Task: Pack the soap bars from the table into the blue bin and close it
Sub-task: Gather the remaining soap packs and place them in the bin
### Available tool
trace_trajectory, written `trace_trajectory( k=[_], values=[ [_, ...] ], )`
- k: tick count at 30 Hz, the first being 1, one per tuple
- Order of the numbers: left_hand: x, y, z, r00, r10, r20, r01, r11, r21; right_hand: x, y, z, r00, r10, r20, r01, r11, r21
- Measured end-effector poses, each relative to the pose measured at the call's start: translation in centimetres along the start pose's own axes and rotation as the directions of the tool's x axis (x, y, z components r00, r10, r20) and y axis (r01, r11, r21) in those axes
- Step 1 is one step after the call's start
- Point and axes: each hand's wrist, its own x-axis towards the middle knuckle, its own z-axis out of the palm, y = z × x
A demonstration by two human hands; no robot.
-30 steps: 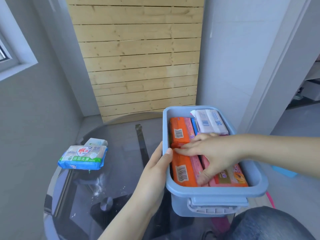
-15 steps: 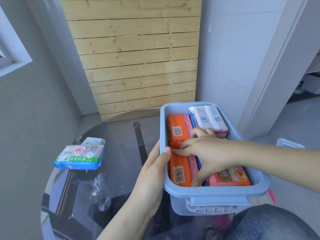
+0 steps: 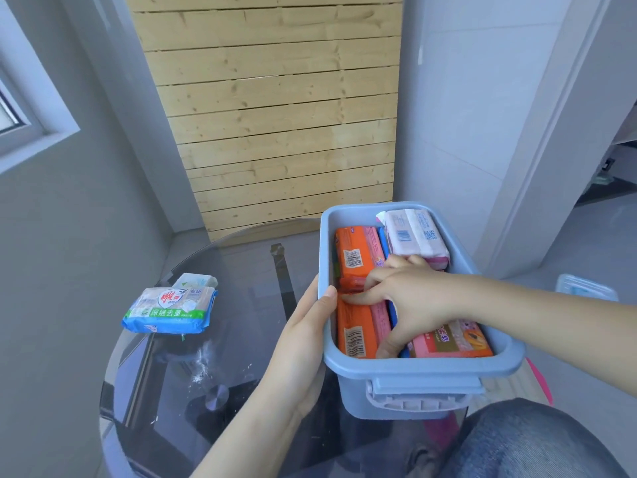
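The blue bin (image 3: 424, 369) stands open at the table's right edge. It holds two orange soap bars (image 3: 355, 257), a white-and-pink bar (image 3: 415, 236) at the far right and a pink bar (image 3: 451, 339) at the near right. My left hand (image 3: 303, 339) grips the bin's left wall, thumb over the rim. My right hand (image 3: 413, 298) is inside the bin. Its fingers and thumb are closed over a blue soap bar (image 3: 393, 313) that stands on edge between the orange and pink bars. On the table's left lie a blue-and-green soap pack (image 3: 170, 310) and a white-green bar (image 3: 194, 280) behind it.
The round glass table (image 3: 241, 339) has a dark frame beneath it. A pale blue lid (image 3: 586, 288) lies beyond the bin to the right, off the table. My knee in jeans (image 3: 527, 443) is at the bottom right. A wooden slat panel (image 3: 275, 132) and walls close off the far side.
My right hand has curled from lying flat on the bars to pressing down between them, and more of the blue bar shows. My left hand and the bin have stayed put.
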Motion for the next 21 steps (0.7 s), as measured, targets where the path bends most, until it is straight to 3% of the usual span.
trace_trajectory(
  k=[21],
  values=[
    [0.06, -0.44, 0.08, 1.000, 0.015, -0.027, -0.015, 1.000, -0.016, -0.26, -0.60, 0.49, 0.994, 0.100, -0.038, -0.096, 0.992, 0.081]
  ],
)
